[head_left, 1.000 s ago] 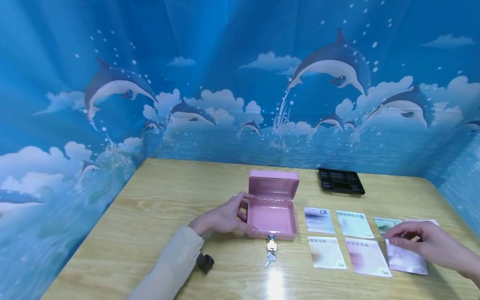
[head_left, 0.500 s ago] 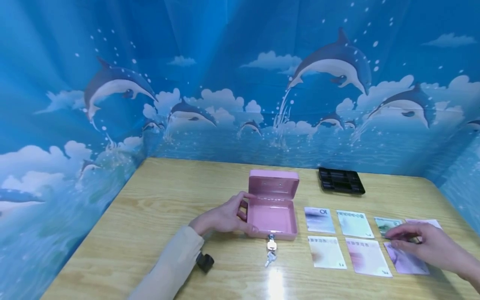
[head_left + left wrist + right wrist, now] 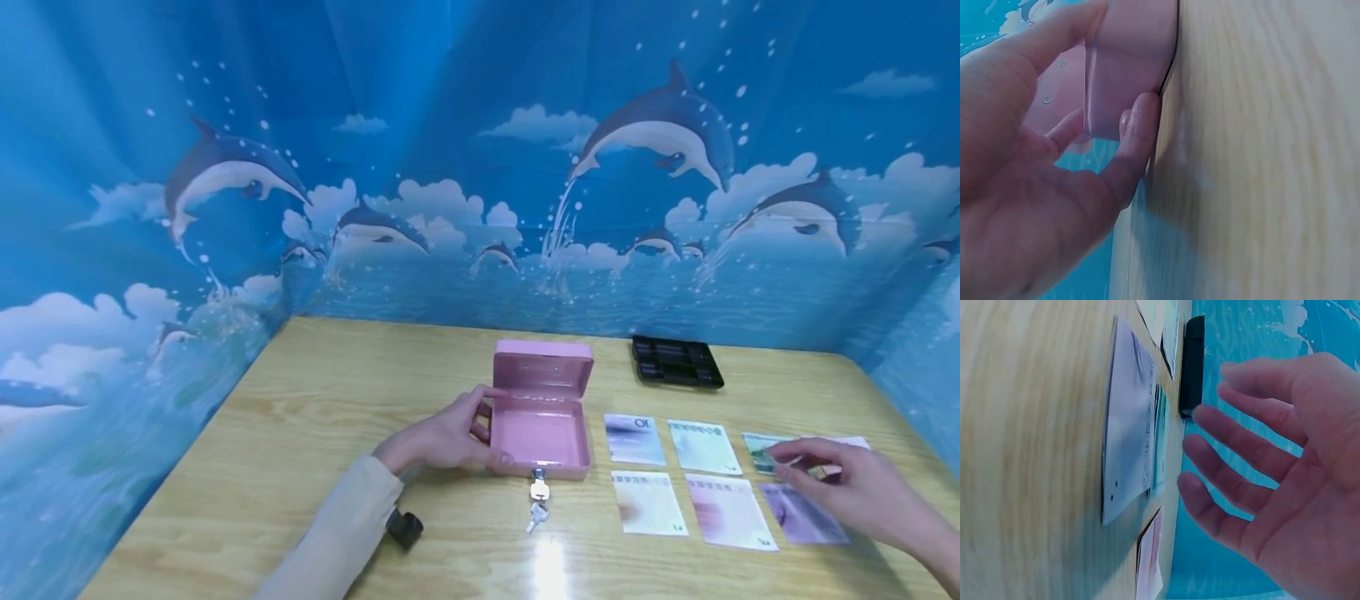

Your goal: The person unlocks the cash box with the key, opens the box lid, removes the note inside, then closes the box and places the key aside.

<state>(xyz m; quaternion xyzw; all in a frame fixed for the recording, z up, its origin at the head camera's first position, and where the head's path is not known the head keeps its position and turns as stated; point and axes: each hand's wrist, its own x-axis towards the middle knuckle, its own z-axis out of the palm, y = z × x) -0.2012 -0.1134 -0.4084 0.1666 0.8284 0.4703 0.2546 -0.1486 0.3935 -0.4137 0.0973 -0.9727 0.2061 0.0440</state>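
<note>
A pink metal cash box (image 3: 542,433) stands with its lid raised, its inside bare. My left hand (image 3: 450,433) grips its left side, thumb at the front corner and index finger near the hinge; the left wrist view shows fingertips against the box wall (image 3: 1129,69). Two keys (image 3: 538,504) hang at the front lock. My right hand (image 3: 847,487) hovers over the right-hand banknotes, fingers loosely bent with nothing between them. Beneath it lie a purple note (image 3: 804,515), a green note (image 3: 759,454) and a partly hidden pinkish note (image 3: 855,442).
Several more banknotes lie in two rows right of the box, among them a blue-violet note (image 3: 634,439) and a pale brown one (image 3: 649,502). A black compartment tray (image 3: 677,362) sits at the back by the dolphin-print curtain (image 3: 450,208).
A second ago the right fingers were at the purple note, which stood partly raised; now it lies flat and those fingers are above it, near the green note. The left hand stays on the box.
</note>
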